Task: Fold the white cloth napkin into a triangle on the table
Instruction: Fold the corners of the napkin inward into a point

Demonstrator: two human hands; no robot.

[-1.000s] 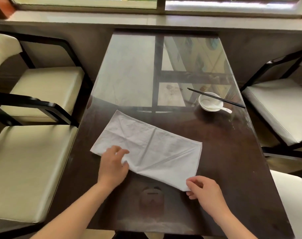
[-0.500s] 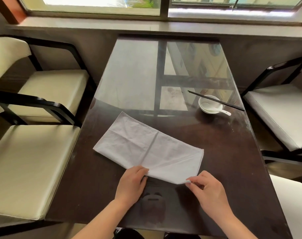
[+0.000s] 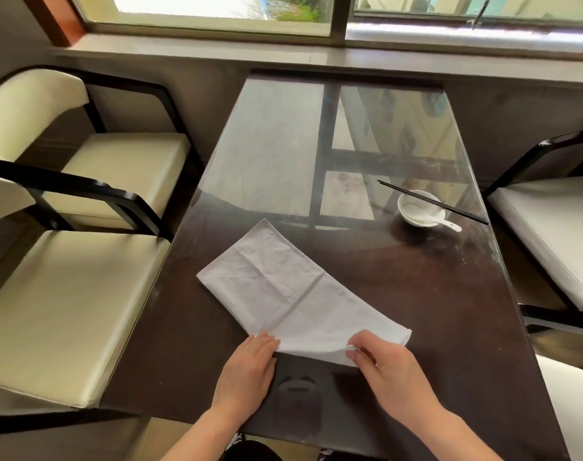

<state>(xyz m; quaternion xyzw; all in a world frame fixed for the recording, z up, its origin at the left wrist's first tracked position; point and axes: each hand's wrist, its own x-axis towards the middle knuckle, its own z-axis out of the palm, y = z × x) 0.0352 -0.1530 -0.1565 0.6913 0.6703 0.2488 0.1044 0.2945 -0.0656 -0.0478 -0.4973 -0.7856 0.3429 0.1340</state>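
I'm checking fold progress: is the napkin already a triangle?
No, the white napkin lies as a long rectangle on the table, its near corner pinched by the right hand.

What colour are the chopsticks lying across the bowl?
Black: the chopsticks show best in the head view, across the white bowl.

Your 2 bare forearms come up from the bottom edge of the frame and angle toward each other. Your left hand (image 3: 246, 369) lies palm down at lower centre, fingers straight and close together, tips touching the near edge of the white cloth napkin (image 3: 283, 294). Your right hand (image 3: 394, 377), just right of it, seems to pinch that same edge between thumb and forefinger, the other fingers loosely curled.
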